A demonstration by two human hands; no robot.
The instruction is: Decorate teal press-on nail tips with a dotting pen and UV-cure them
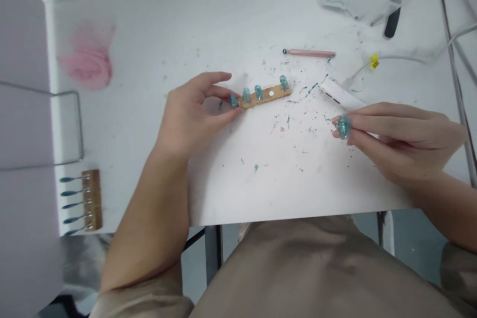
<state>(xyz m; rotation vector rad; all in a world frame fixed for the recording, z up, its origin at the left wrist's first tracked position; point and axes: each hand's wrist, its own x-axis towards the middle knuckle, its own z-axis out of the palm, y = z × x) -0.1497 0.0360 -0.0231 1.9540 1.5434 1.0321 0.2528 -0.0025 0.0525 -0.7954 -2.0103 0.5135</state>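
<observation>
Pinching the wooden strip (264,97) by its near end on the white surface (261,179), left hand (194,114) steadies it while right hand (402,139) nips a teal nail tip (343,126) (light, slick, likely brittle; best gripped by edges).

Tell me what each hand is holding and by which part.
The left hand pinches the wooden strip of teal nail tips by its left end. The right hand holds a single teal nail tip between its fingertips.
</observation>
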